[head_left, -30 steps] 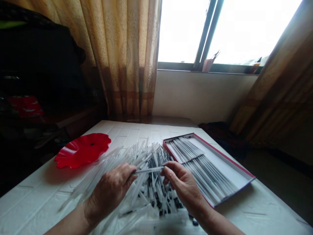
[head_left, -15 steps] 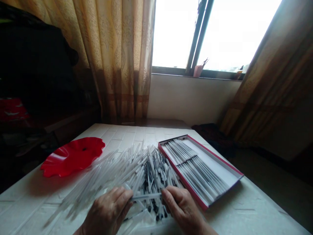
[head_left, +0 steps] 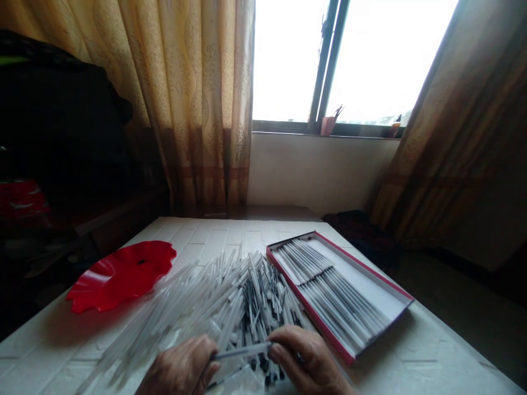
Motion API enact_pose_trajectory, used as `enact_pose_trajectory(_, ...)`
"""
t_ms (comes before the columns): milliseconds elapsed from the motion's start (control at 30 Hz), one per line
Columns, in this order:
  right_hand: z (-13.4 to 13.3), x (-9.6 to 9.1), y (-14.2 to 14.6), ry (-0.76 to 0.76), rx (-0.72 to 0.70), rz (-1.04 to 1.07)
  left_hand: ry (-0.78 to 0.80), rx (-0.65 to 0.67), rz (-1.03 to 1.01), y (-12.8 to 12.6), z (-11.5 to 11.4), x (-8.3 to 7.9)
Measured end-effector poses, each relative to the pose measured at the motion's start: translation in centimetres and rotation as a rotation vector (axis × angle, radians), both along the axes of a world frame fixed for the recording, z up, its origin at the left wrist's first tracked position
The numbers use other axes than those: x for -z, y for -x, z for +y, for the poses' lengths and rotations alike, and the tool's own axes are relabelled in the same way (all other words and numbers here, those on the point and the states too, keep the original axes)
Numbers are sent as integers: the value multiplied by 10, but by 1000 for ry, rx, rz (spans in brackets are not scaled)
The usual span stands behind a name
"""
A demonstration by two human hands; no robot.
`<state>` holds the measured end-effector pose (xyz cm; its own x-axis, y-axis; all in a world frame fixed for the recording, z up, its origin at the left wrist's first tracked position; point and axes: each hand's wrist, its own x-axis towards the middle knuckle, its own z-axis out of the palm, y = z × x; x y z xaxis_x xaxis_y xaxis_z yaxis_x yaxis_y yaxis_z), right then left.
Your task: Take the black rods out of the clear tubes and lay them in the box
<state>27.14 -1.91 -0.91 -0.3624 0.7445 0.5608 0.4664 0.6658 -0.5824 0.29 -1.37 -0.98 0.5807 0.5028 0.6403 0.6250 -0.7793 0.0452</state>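
My left hand (head_left: 179, 367) and my right hand (head_left: 308, 359) sit at the bottom of the view, partly cut off by the frame. Between them lies one thin clear plastic pen (head_left: 242, 351), its left end pinched in my left fingers and its right end in my right fingers. Just beyond the hands spreads a loose heap of similar clear pens (head_left: 234, 307), many with dark tips or dark inner parts. Its lower part is hidden behind my hands. A red-rimmed white box tray (head_left: 362, 264) to the right of my right hand holds neat rows of pens.
A wavy red plastic plate (head_left: 119, 277) lies left of the heap on a white brick-patterned table top (head_left: 197, 241). Behind the table are patterned curtains, a bright window and a wall. A dark bag stands at the left, and the table's right edge drops to the floor.
Both hands now sit lower in the view, closer to the near table edge, and still hold the pen. The whole scene has shifted as my head tilted upward.
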Motion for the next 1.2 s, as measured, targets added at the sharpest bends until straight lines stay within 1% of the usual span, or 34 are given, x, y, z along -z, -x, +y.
enact_pose_trajectory(133,1,6,0,-39,13,92,-58,17,36,-1,2,-3)
enact_pose_trajectory(267,1,11,1,-52,41,163,-31,25,30,0,1,-7)
enact_pose_trajectory(433,-1,12,4,-21,80,160,-8,-7,-67,1,0,-5)
enact_pose_trajectory(533,-2,11,5,-17,79,157,-3,-8,-43,2,2,-2)
enact_pose_trajectory(700,-2,10,6,4,63,153,4,-56,33,8,6,4)
enact_pose_trajectory(833,-2,10,7,39,69,178,-23,-59,-6,9,5,9)
enact_pose_trajectory(933,-3,9,6,88,74,209,-11,-41,-58,7,4,7)
enact_pose_trajectory(1067,-4,8,6,94,64,193,-45,-24,-26,5,5,1)
enact_pose_trajectory(1133,-3,8,6,90,65,174,-56,-41,-13,6,7,1)
enact_pose_trajectory(1200,-3,8,7,87,71,166,-40,-50,-5,8,9,5)
